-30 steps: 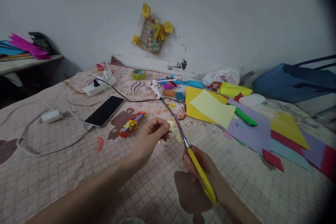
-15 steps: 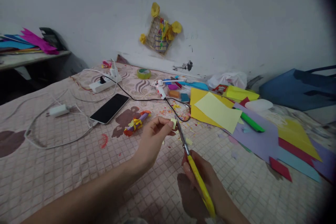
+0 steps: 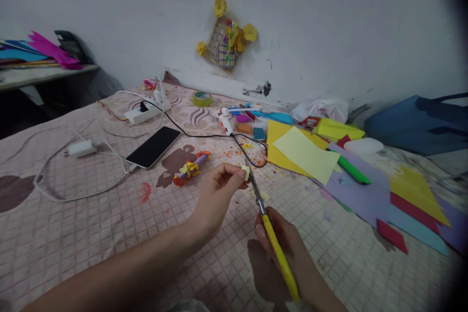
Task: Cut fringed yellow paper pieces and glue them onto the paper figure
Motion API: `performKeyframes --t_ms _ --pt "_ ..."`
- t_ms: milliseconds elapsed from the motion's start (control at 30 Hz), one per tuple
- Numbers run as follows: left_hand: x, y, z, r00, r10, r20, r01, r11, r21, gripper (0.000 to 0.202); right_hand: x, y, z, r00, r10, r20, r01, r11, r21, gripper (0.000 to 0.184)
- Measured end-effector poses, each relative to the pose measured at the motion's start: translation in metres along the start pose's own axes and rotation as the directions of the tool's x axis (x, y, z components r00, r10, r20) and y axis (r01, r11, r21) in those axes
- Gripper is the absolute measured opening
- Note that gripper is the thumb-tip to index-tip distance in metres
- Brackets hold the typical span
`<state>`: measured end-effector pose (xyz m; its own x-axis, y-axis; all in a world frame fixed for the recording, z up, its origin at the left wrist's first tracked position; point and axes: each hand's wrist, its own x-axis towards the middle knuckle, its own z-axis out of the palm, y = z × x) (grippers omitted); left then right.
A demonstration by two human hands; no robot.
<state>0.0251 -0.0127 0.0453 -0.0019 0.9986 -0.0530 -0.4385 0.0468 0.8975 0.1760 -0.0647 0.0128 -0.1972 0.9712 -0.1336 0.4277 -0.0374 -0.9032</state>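
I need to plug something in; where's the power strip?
The white power strip lies far left on the patterned cloth, near the wall, behind the black phone and left of the tape roll.

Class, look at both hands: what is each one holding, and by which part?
The left hand pinches a small pale-yellow paper scrap by its edge, between the fingertips. The right hand holds yellow-handled scissors by the handles, blades at the scrap.

1. Scissors (image 3: 272, 234): handle loops hidden inside right hand (image 3: 288, 253).
2. Paper scrap (image 3: 245, 172): mostly covered by left fingers (image 3: 234, 175); shape unclear.
3. Blue bag (image 3: 420, 119): cut off at right edge.
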Motion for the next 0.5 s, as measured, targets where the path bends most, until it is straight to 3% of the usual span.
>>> performKeyframes --t_ms 167,500 --pt "-0.0001 0.0007 0.0003 1.000 -0.002 -0.005 0.002 1.000 0.001 0.013 -0.0005 -0.0026 -0.0003 0.999 0.020 -0.028 -0.020 1.000 -0.018 0.021" --pt "-0.0008 0.0006 0.0005 1.000 0.003 -0.005 -0.003 1.000 -0.007 0.013 0.0000 -0.0069 0.0024 0.998 0.066 0.007 -0.066 0.993 0.098 0.018"
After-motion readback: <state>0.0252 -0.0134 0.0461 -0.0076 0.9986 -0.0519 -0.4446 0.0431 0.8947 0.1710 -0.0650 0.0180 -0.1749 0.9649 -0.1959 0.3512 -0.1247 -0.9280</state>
